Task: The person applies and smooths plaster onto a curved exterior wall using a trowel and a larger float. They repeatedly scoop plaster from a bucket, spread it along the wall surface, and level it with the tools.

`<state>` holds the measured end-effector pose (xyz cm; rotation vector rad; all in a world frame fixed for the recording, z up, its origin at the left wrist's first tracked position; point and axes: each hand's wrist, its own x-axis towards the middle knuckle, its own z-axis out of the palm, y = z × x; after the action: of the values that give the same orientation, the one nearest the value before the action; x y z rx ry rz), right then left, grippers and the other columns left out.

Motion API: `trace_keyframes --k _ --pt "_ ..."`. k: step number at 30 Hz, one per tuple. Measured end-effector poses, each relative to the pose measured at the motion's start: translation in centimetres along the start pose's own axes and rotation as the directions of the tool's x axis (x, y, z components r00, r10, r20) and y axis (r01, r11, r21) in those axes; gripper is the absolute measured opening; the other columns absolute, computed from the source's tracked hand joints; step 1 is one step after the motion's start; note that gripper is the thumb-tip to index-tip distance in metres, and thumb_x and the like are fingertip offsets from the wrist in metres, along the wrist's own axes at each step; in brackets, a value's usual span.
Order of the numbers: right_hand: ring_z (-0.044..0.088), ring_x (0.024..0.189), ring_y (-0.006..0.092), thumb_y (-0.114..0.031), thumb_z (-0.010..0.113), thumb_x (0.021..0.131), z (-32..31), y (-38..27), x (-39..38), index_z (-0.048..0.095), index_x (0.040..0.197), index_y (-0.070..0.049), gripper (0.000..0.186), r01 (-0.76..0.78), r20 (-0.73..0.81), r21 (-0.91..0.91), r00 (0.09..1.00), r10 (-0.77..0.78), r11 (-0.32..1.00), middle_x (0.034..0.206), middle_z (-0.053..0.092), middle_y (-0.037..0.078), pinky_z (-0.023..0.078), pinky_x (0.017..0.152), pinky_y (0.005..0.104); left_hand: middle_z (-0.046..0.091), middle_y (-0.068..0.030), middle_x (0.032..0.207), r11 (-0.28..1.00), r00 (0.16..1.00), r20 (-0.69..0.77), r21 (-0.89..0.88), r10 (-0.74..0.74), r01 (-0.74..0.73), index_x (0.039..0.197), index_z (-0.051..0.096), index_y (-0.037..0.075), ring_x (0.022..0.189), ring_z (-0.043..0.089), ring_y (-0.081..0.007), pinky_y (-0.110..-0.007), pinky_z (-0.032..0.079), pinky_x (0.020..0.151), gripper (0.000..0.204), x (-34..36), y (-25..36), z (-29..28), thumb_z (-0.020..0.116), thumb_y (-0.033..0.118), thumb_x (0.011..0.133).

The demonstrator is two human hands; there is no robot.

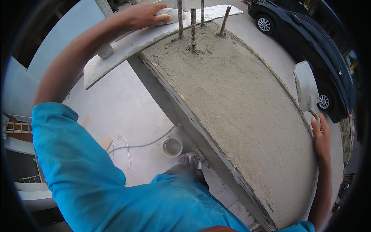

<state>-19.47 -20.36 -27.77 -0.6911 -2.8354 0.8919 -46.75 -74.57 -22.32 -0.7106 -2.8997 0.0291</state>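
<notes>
A broad slab of wet grey concrete (239, 104) stretches in front of me, its surface fairly smooth but rougher around several rusty rebar stubs (193, 31) at the far end. My left hand (150, 16) reaches far forward, fingers closed over a grey stone-like lump (170, 16) that lies on a long pale board (127, 46). This board crosses the slab's far end, behind the rebar. At the slab's right edge my right hand (321, 135) is closed around the handle of a trowel (306, 87). The trowel's pale, mortar-smeared blade points away from me, beyond the edge.
A second grey chunk (104, 51) sits on the board's left part. Down on the floor, near my feet (190, 159), are a bucket (172, 147) and a hose (150, 144). A dark car (309, 50) stands beyond the slab to the right.
</notes>
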Motion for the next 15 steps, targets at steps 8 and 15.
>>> trace_keyframes --k 8,15 --pt "0.053 0.119 0.0208 -0.043 0.057 0.100 0.2 0.4 -0.4 0.041 0.148 0.002 0.068 0.032 -0.031 0.036 0.999 -0.031 0.999 0.140 0.052 0.017 0.040 0.102 0.0320 0.066 -0.0240 0.119 0.999 0.991 0.129 -0.006 -0.033 0.034 0.140 0.050 0.007 0.106 0.068 -0.0341 -0.049 0.053 0.093 0.062 -4.9 0.0 -1.5 0.049 0.053 0.099" --pt "0.057 0.116 0.0245 -0.042 0.060 0.098 -0.2 0.0 0.0 0.044 0.143 0.006 0.067 0.050 0.045 0.060 0.998 -0.053 0.997 0.139 0.054 0.022 0.044 0.097 0.0333 0.068 -0.0248 0.113 0.998 0.998 -0.023 0.021 -0.064 0.065 0.139 0.052 0.007 0.102 0.069 -0.0323 -0.045 0.054 0.091 0.057 -2.2 -0.1 0.0 0.052 0.048 0.100"
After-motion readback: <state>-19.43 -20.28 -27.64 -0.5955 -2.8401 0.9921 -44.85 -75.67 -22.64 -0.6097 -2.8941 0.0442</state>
